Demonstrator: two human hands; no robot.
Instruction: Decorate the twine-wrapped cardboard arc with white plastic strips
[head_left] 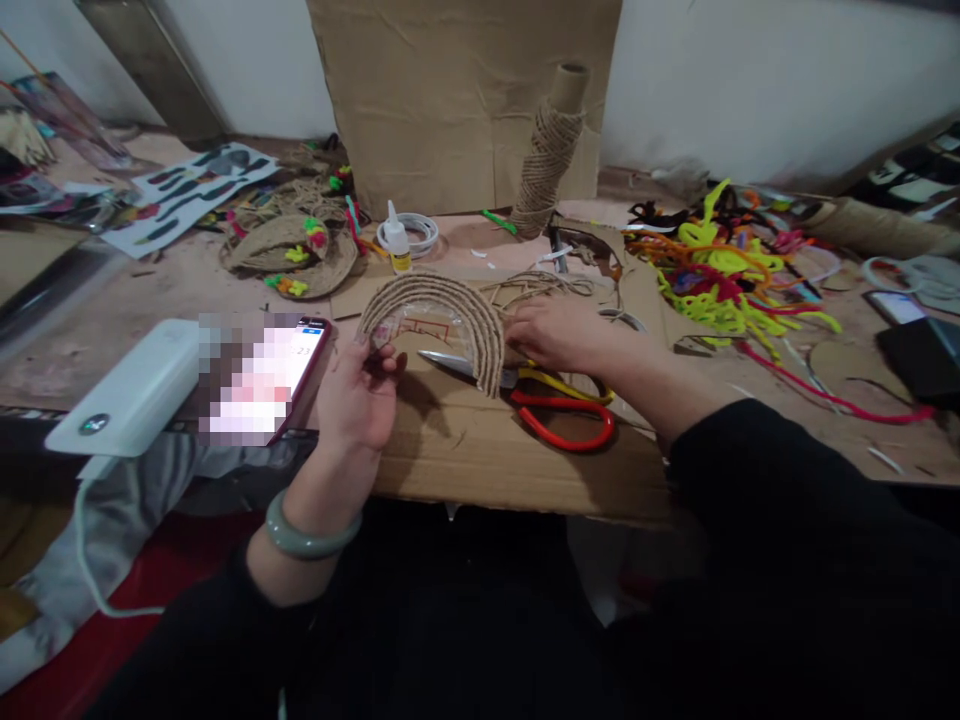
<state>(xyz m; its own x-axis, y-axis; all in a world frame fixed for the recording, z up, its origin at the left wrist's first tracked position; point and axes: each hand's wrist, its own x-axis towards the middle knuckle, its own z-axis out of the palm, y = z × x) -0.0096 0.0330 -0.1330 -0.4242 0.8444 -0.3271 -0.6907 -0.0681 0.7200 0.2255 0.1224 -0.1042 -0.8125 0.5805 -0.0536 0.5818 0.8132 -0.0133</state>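
My left hand (364, 390), with a pale green bangle at its wrist, pinches the left end of an arch of jute twine rows (491, 335). The arch stands up off the cardboard, and clear plastic shows inside its curve. At the arch's right outer edge is my right hand (559, 335), its fingers bent and the tips partly hidden; what they hold, if anything, I cannot make out. Loose jute twine (536, 285) lies just behind that hand. Below it rest scissors (566, 425) with red and yellow handles, blades pointing left, partly behind the arch.
A glue bottle (397, 245) stands behind the arch near a white ring. A twine-wound tube (551, 150) leans against upright cardboard (450, 100). Bright pipe cleaners (720, 260) pile up at right. A phone (266, 385) and white power bank (127, 385) lie at left.
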